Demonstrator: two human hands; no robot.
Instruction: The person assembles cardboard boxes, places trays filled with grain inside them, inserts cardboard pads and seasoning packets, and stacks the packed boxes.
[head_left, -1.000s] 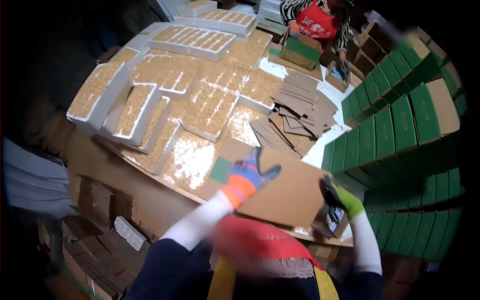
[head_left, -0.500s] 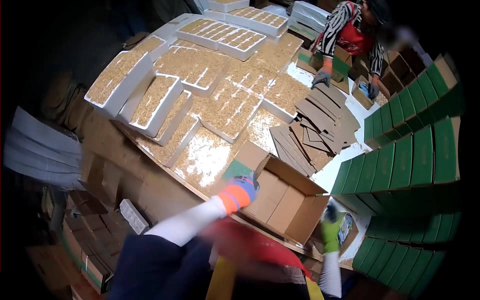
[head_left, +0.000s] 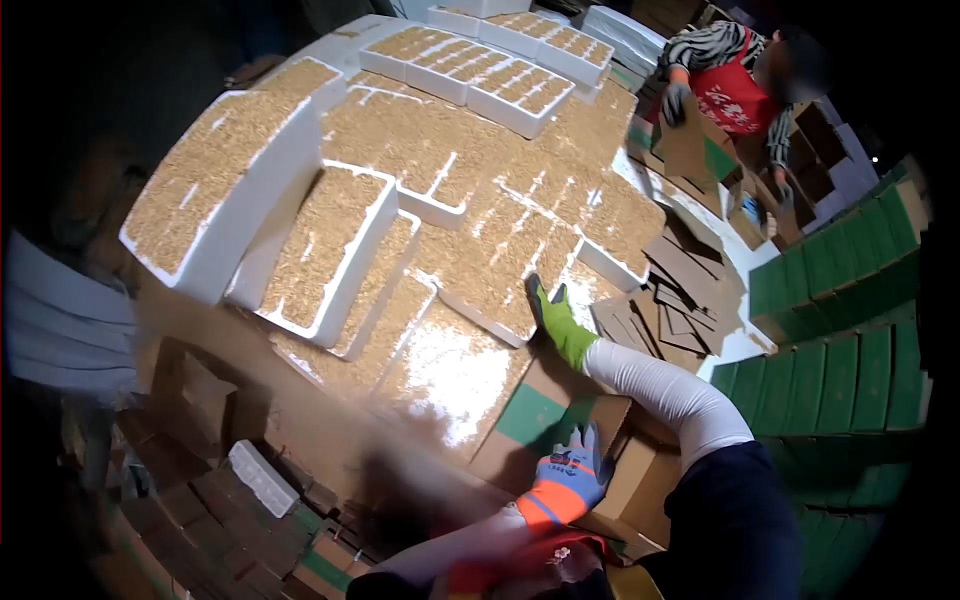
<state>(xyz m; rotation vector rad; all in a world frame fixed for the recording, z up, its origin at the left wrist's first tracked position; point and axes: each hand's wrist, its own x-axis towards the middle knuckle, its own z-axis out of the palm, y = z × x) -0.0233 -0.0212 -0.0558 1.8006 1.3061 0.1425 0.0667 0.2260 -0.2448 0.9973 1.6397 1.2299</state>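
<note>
My left hand (head_left: 568,476), in a blue and orange glove, lies on the near-left side of a cardboard box (head_left: 640,480), fingers stretched out against its wall and green-marked flap. My right hand (head_left: 562,322), in a green glove with dark fingertips, reaches across above the box to the near corner of a white foam tray (head_left: 490,322) filled with tan, sawdust-like material. Its fingers are apart at the tray's edge; whether they touch it is unclear. My right forearm hides part of the box.
More filled foam trays (head_left: 345,275) stand left and behind, some stacked. Flat cardboard pieces (head_left: 685,290) lie right of centre. Rows of green boxes (head_left: 825,380) line the right side. A co-worker (head_left: 735,90) handles cardboard at the back right. Folded cartons (head_left: 210,500) lie lower left.
My right hand has moved from the box's right side across to the tray corner. The open box appears lower and further right. The view has shifted. The co-worker's hand now raises a cardboard flap.
</note>
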